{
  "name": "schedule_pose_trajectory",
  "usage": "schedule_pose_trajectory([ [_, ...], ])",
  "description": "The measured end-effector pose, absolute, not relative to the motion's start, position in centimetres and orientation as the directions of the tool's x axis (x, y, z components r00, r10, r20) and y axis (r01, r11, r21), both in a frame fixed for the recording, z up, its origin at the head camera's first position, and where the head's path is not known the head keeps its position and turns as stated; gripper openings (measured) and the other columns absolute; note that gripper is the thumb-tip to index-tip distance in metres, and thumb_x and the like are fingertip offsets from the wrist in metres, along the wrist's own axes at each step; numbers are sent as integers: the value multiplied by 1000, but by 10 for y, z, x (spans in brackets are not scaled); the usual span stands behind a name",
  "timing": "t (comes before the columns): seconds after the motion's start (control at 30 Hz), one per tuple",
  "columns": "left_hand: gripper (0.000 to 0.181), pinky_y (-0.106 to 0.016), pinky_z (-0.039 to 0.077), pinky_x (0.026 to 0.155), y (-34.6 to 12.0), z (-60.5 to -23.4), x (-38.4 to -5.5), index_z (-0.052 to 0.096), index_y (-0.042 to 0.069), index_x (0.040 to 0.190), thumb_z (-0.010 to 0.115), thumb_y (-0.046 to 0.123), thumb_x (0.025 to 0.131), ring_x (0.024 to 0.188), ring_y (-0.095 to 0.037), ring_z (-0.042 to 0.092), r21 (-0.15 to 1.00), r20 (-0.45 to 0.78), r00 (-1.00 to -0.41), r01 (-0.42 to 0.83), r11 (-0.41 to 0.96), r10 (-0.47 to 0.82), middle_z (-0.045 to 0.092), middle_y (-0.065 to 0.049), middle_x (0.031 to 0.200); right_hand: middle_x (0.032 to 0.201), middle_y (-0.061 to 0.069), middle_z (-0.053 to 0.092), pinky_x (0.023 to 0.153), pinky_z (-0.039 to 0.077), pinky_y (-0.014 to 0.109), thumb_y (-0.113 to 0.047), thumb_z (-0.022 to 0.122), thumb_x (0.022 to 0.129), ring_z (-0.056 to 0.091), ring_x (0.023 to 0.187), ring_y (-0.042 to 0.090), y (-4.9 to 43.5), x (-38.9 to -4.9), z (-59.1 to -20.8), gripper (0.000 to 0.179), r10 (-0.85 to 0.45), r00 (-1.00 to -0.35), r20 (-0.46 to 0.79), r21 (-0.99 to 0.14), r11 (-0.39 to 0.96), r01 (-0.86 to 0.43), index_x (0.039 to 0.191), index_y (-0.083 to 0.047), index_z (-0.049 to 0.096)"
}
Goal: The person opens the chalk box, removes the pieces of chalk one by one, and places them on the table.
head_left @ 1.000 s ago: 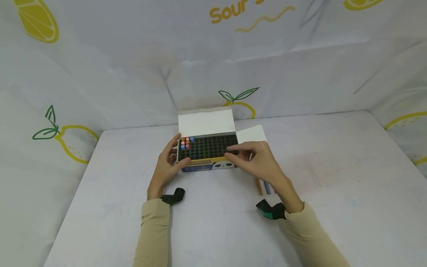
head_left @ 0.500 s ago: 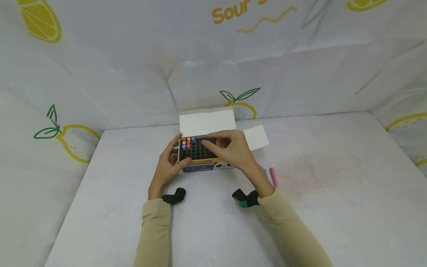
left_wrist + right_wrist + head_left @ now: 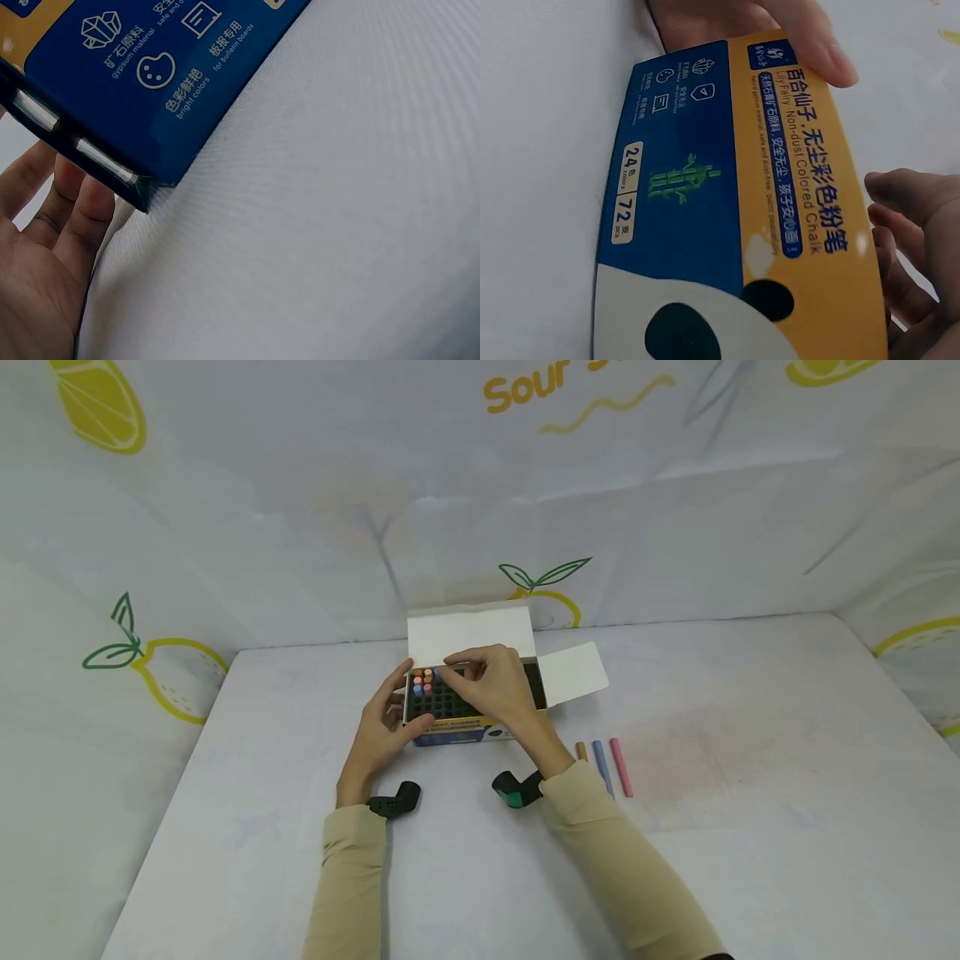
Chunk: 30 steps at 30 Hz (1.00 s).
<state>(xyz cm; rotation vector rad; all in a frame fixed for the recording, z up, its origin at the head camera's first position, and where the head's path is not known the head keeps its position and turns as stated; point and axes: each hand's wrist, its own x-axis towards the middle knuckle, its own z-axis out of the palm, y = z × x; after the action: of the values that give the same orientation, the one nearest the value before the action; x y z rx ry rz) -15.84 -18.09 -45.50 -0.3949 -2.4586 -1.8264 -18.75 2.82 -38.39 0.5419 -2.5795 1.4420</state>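
A chalk box (image 3: 450,736) lies on the table with its white lid (image 3: 472,633) raised; its print names coloured chalk. Several coloured chalk sticks (image 3: 423,681) stand in the left end of its black holed insert (image 3: 450,702). My left hand (image 3: 377,735) grips the left end, thumb on the front edge; in the left wrist view its fingers (image 3: 94,206) curl by that end. My right hand (image 3: 497,689) is above the insert, thumb and forefinger apart beside the blue chalk (image 3: 437,674). In the right wrist view, the box front (image 3: 690,180) hides whatever lies below the fingertips.
Brown (image 3: 581,750), blue (image 3: 602,767) and pink (image 3: 620,767) chalk sticks lie on the white table right of the box, partly behind the right sleeve (image 3: 600,827). A white side flap (image 3: 573,674) sticks out to the right. A printed cloth (image 3: 322,527) hangs behind.
My right hand has moved left across the insert, from its right end to the standing chalk. The loose chalk sticks show more fully. My left hand has kept its hold on the box.
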Motion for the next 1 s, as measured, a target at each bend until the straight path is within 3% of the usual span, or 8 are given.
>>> schedule_pose_trajectory([
  [0.27, 82, -21, 48, 82, -181, -456, -160, 38, 30, 159, 77, 20, 87, 99, -22, 52, 931, 203, -964, 245, 271, 172, 52, -14, 141, 63, 1, 62, 43, 26, 20, -33, 75, 93, 39, 47, 7, 18, -189, -384, 24, -197, -961, 195, -716, 642, -276, 108, -16, 82],
  [0.57, 83, -21, 48, 81, -181, -455, -159, 39, 30, 159, 78, 23, 86, 100, -22, 52, 932, 197, -966, 238, 274, 168, 51, -14, 142, 65, 1, 64, 43, 28, 18, -33, 76, 92, 41, 46, 7, 13, -186, -382, 24, -172, -968, 181, -650, 718, -250, 105, -14, 83],
  [1.0, 82, -21, 48, 80, -181, -456, -159, 39, 29, 158, 78, 22, 87, 99, -20, 52, 934, 197, -966, 238, 266, 170, 51, -15, 142, 68, 4, 65, 43, 26, 18, -24, 74, 94, 39, 47, 7, 7, -185, -383, 22, -192, -950, 248, -648, 695, -310, 107, -9, 82],
])
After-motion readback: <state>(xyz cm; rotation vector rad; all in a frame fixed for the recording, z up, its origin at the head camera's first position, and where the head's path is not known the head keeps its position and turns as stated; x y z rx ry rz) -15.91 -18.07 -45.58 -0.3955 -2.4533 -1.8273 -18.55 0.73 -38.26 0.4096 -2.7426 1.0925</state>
